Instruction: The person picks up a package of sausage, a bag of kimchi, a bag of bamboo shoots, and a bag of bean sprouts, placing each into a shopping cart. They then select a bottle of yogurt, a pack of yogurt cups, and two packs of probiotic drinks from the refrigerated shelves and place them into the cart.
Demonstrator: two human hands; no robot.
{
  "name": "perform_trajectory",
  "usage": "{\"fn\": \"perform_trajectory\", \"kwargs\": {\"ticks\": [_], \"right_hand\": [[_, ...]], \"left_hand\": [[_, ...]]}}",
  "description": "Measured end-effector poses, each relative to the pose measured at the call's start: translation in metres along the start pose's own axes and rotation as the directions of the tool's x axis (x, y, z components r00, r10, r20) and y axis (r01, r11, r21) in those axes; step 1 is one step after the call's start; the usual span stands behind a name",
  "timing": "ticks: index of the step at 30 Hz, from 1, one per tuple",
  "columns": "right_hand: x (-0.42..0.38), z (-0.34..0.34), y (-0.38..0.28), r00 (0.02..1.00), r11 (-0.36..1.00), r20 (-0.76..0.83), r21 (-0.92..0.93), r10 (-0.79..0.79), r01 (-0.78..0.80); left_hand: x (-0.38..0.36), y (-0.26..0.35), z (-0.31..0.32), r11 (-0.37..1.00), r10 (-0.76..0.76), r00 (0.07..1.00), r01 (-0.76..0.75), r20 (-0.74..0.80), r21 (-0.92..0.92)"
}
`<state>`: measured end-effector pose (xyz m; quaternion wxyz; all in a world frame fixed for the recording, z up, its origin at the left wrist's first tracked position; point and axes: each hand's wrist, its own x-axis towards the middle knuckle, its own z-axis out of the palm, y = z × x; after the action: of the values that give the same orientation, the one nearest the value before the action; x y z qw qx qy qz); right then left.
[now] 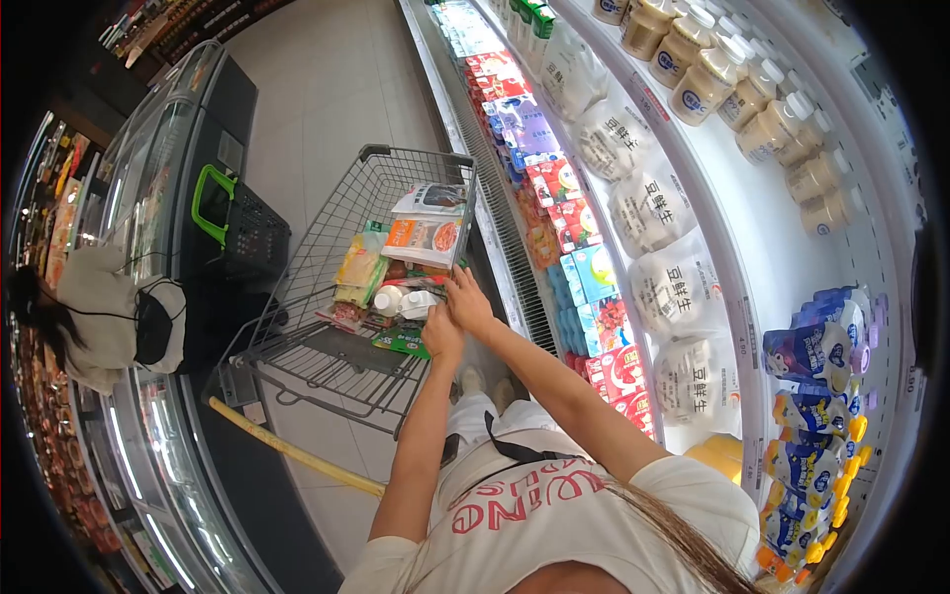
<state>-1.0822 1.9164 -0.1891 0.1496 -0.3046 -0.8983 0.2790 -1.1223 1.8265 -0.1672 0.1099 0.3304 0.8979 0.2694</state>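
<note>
A grey wire shopping cart (327,213) stands in front of me, tilted in this view. My left hand (443,333) is closed at the cart's near side rim, beside two white-capped bottles (404,303). Just beyond it, my right hand (468,300) curls over the same rim, close to an orange-and-white food pouch (423,241). The undersides of the fingers are hidden. Inside the basket also lie a white pouch with a dark picture (432,199), a yellow packet (361,262) and a green package (404,342).
A chilled shelf on the right holds red cartons (574,223), bagged soy-milk packs (675,287), cream-coloured bottles (705,84) and small yogurt bottles (807,450). Left are a freezer case (163,178), a black basket with a green handle (252,233), a person (104,317) and a yellow bar (292,450).
</note>
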Motion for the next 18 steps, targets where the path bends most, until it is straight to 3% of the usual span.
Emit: {"fn": "perform_trajectory", "kwargs": {"ticks": [1,7,12,18], "right_hand": [[0.011,0.002,0.003,0.999,0.986,0.029,0.161,0.041,-0.045],[0.092,0.013,0.009,0.993,0.996,0.078,-0.040,0.087,-0.084],[0.154,0.007,0.002,0.961,0.966,0.146,-0.147,0.236,-0.215],[0.220,0.014,0.009,0.962,0.945,0.145,-0.268,0.233,-0.189]], "left_hand": [[0.013,-0.002,0.003,1.000,-0.008,1.000,0.008,0.008,0.011],[0.090,0.000,0.008,0.999,0.036,0.999,-0.035,-0.026,0.011],[0.152,0.005,0.003,1.000,-0.015,0.998,0.015,0.061,-0.003],[0.221,-0.002,0.012,1.000,0.014,0.999,-0.013,0.040,-0.020]]}}
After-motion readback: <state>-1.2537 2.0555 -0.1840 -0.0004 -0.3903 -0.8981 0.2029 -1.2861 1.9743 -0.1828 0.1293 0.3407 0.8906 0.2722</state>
